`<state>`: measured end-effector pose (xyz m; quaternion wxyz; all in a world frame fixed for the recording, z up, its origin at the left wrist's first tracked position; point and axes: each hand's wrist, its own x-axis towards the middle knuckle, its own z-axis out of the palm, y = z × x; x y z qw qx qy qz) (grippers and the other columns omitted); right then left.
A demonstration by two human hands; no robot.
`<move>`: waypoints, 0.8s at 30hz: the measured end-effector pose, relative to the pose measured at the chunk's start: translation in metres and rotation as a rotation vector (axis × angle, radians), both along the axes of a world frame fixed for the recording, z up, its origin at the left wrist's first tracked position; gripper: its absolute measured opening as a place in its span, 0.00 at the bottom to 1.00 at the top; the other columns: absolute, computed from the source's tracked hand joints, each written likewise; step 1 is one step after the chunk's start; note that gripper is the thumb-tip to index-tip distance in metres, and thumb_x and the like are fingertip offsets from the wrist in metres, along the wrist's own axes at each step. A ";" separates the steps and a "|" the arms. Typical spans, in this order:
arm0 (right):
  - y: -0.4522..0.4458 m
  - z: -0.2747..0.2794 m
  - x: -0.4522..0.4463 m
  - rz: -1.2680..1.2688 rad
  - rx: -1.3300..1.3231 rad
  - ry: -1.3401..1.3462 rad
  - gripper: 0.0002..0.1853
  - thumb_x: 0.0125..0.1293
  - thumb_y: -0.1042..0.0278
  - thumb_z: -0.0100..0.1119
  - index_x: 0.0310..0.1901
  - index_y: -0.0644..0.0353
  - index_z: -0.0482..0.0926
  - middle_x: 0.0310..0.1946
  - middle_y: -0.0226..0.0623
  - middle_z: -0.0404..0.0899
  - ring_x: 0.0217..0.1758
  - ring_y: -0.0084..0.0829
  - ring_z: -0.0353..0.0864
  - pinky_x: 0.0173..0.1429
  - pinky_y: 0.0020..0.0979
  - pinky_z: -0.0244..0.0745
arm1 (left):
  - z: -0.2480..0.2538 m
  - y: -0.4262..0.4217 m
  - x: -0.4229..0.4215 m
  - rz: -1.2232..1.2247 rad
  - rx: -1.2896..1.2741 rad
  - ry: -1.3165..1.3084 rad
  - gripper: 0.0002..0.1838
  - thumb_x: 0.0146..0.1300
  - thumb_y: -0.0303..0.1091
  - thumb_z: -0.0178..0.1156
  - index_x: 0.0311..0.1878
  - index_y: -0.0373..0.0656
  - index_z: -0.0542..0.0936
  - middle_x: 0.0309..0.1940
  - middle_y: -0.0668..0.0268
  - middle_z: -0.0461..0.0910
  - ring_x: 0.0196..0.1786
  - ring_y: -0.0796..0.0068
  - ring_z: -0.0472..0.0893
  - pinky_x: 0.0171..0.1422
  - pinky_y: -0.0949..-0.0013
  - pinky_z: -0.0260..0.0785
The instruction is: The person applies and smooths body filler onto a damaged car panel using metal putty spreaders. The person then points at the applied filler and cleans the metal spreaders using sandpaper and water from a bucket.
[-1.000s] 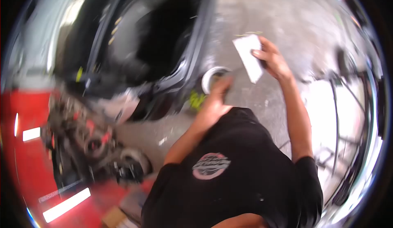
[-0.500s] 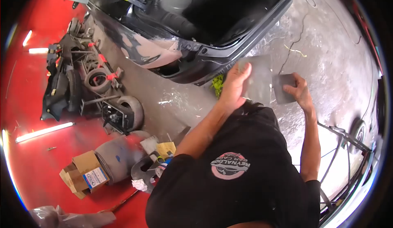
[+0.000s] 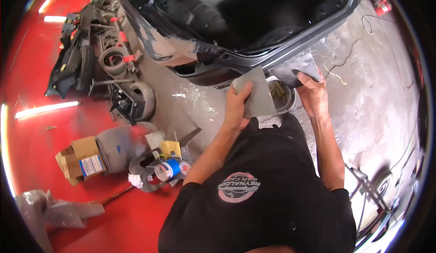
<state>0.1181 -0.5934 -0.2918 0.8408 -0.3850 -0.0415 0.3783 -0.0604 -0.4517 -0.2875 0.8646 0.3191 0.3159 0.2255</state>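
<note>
My left hand (image 3: 237, 104) grips a flat grey-green sheet (image 3: 260, 94), its thumb pressed on the top face. A dark grey sheet with a shiny, wet-looking surface (image 3: 290, 70) is pinched in my right hand (image 3: 313, 93), level with the first sheet and to its right. Between and below the two sheets shows a round white-rimmed bucket (image 3: 290, 105) with brownish-green pieces inside. Just beyond my hands is the dark car body (image 3: 213, 78) with its open rear compartment.
Tyres (image 3: 144, 100) and car parts lie at the left by the red surface. An open cardboard box (image 3: 81, 160), a blue-labelled container (image 3: 167, 169) and clear plastic sheeting (image 3: 59, 210) are lower left. A metal stand (image 3: 370, 187) is lower right; a hose lies upper right.
The view has shifted, bringing the bucket back into sight between my hands. My right hand has raised its sheet towards the car; my left hand still holds the other sheet, now tilted differently.
</note>
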 end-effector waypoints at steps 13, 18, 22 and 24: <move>-0.012 -0.025 0.051 0.265 -0.182 -0.177 0.20 0.79 0.61 0.57 0.64 0.67 0.78 0.55 0.34 0.84 0.58 0.24 0.80 0.64 0.27 0.73 | -0.008 -0.060 0.059 0.433 -0.138 0.019 0.21 0.78 0.40 0.60 0.65 0.35 0.76 0.57 0.59 0.83 0.57 0.64 0.85 0.64 0.57 0.80; -0.011 0.013 0.042 0.276 -0.214 -0.339 0.26 0.80 0.65 0.53 0.75 0.66 0.68 0.69 0.40 0.76 0.71 0.28 0.73 0.72 0.29 0.67 | 0.001 -0.077 0.092 0.526 0.002 0.108 0.20 0.74 0.31 0.64 0.65 0.35 0.76 0.56 0.59 0.84 0.56 0.65 0.85 0.63 0.60 0.80; -0.010 0.013 0.036 0.252 -0.128 -0.426 0.25 0.79 0.65 0.56 0.71 0.69 0.72 0.62 0.40 0.81 0.64 0.27 0.77 0.69 0.30 0.70 | 0.014 -0.073 0.098 0.529 0.191 0.231 0.16 0.71 0.25 0.66 0.60 0.34 0.80 0.51 0.61 0.86 0.50 0.70 0.86 0.58 0.65 0.81; -0.010 0.014 0.039 0.328 -0.147 -0.486 0.25 0.78 0.69 0.53 0.73 0.68 0.71 0.63 0.43 0.82 0.66 0.29 0.79 0.70 0.29 0.70 | 0.014 -0.071 0.095 0.564 0.312 0.255 0.13 0.70 0.24 0.67 0.56 0.33 0.83 0.48 0.62 0.87 0.47 0.73 0.86 0.55 0.68 0.80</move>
